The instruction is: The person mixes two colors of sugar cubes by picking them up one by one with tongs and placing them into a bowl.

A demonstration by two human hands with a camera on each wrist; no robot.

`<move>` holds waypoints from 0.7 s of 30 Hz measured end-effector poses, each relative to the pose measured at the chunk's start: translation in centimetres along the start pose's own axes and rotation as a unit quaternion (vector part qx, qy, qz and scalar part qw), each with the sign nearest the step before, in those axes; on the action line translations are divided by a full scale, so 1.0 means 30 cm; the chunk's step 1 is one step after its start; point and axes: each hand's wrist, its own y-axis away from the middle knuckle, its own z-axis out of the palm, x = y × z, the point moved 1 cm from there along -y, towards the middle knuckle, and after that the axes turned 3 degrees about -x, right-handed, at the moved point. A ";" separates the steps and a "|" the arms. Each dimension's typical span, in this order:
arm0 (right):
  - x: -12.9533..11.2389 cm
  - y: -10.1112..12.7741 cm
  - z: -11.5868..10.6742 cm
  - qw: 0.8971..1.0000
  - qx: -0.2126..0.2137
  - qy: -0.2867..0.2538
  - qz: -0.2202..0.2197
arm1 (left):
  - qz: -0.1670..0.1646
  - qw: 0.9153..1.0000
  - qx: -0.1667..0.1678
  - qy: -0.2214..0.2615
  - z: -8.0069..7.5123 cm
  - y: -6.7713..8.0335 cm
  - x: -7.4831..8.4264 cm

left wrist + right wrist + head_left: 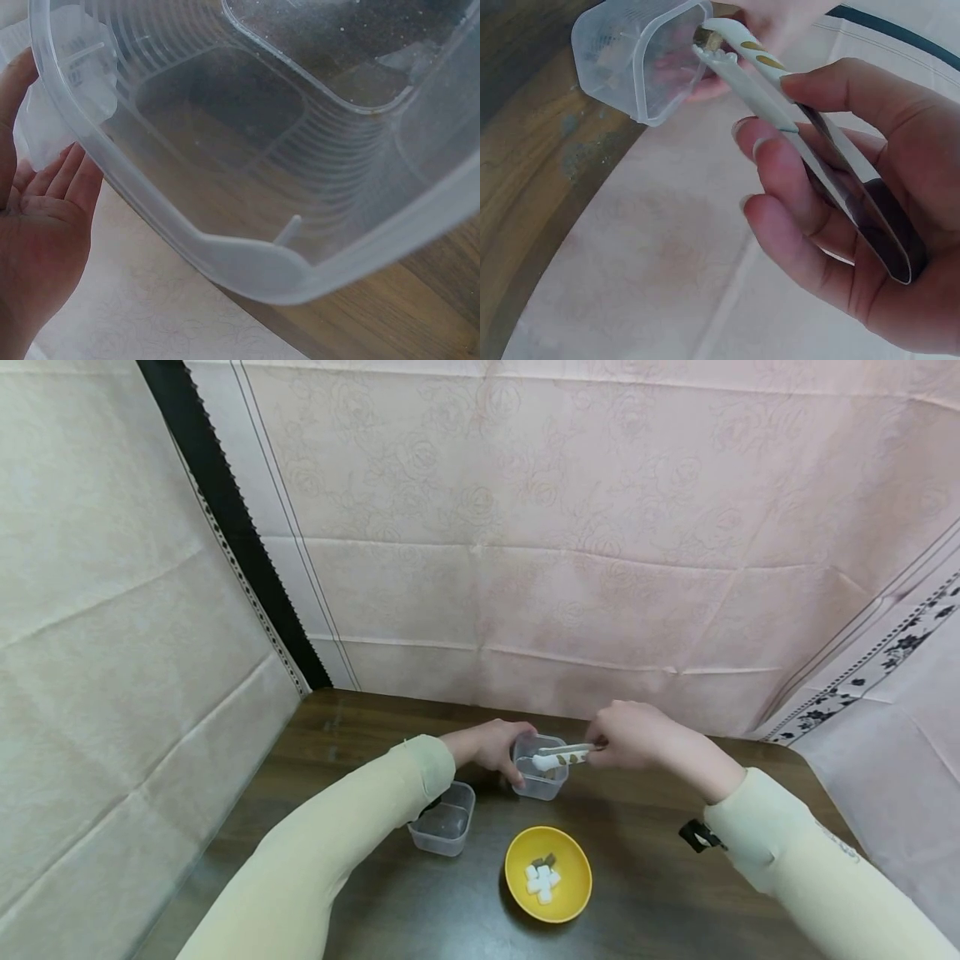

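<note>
My left hand (495, 747) grips a small clear plastic container (540, 790) by its left side, with the thumb on the near wall. My right hand (630, 735) holds small metal tongs (825, 161) with white, gold-marked tips. In the right wrist view, the tips pinch a brownish piece (707, 37) at the container's mouth. Part of the container's contents is hidden by the tongs. A second clear plastic container (442, 842) stands near my left wrist, and its inside fills much of the left wrist view.
Closer to me on the dark wooden table (637, 893) stands a yellow bowl (576, 868). Several white cubes (542, 882) and some grey-brown pieces (548, 860) lie in it. Pale patterned cloth (525, 568) hangs behind the table and at both sides.
</note>
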 end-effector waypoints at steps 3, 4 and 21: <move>0.001 0.027 -0.006 1.000 0.005 -0.012 -0.010 | 0.000 1.000 0.001 0.000 -0.001 0.005 0.005; 0.001 0.037 -0.009 1.000 0.007 -0.018 -0.014 | 0.002 1.000 0.002 0.000 -0.002 0.006 0.007; -0.038 0.159 -0.004 0.997 0.036 -0.044 -0.060 | 0.011 1.000 -0.001 -0.004 0.000 -0.004 -0.006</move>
